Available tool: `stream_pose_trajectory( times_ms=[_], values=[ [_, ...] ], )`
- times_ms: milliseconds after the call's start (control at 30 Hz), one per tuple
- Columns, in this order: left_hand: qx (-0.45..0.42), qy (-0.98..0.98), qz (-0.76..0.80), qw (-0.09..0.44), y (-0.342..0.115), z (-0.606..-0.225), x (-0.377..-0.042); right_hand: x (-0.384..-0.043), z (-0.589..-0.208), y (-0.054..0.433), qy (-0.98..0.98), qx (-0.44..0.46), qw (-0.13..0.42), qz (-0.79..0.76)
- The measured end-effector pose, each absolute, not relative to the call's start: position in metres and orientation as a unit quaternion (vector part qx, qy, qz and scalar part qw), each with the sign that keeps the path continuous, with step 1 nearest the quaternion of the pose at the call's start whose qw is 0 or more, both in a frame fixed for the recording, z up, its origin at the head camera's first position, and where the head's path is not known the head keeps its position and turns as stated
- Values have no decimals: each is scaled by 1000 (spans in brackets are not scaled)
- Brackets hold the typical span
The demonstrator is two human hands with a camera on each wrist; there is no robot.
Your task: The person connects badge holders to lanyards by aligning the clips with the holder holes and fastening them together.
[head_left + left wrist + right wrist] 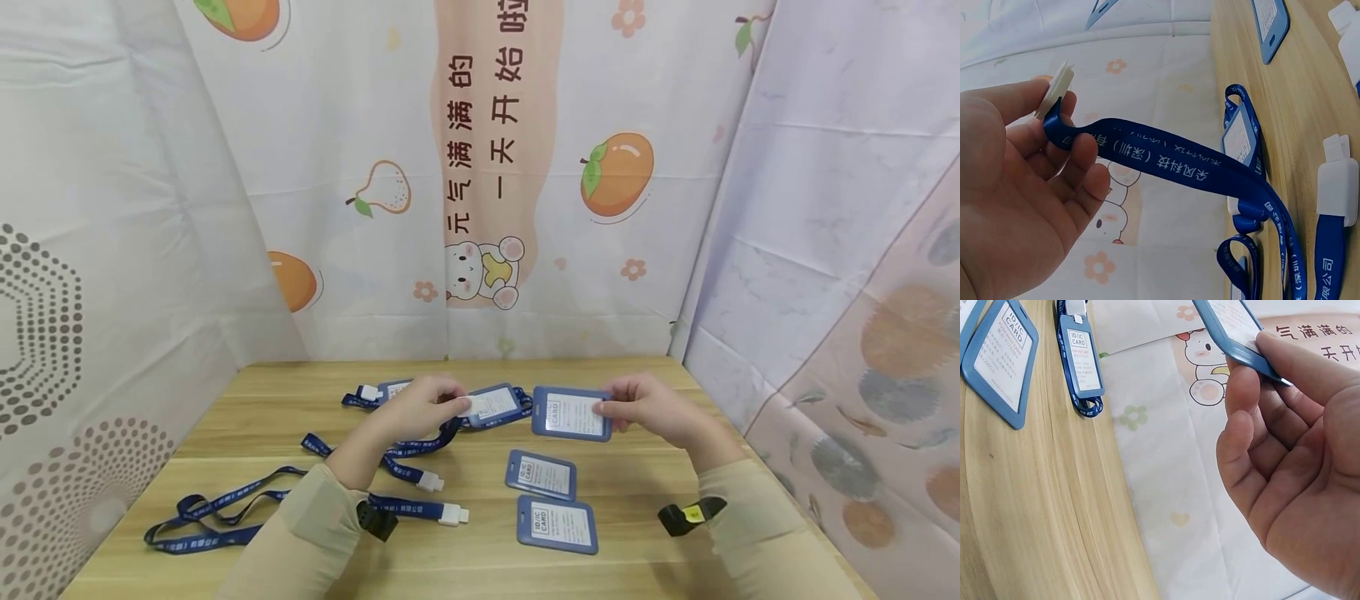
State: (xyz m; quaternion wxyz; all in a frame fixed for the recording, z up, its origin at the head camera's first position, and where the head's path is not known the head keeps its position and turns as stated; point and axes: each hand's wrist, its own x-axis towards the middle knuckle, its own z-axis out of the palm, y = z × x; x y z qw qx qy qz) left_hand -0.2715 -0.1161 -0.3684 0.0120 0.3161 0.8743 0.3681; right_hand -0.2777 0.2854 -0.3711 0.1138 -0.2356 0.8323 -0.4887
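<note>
My left hand (420,407) is raised over the table and pinches the white plastic clip (1057,89) of a navy lanyard (1154,156) between thumb and fingers. The strap, printed with white characters, trails over the fingers and down to the tabletop. My right hand (651,406) grips a blue ID card holder (573,415) by its right edge, thumb on the front. In the head view its slotted end points left, toward the left hand. Apart from each other, clip and holder are at a similar height.
Two loose card holders, a farther one (542,475) and a nearer one (557,525), lie on the wooden table (465,567). Behind are a badge with its lanyard (491,406) and another badge (393,389). More lanyards (206,543) lie at left. Printed curtains (337,275) surround the table.
</note>
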Motion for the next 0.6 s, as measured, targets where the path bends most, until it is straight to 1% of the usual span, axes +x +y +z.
stream_pose_trajectory(
  times_ms=[367,600],
  values=[
    [311,875,370,38,-115,-370,-272,-278,-374,287,827,-238,123,-494],
    [305,872,381,40,-116,-371,-273,-277,-374,286,824,-234,124,-500]
  ],
)
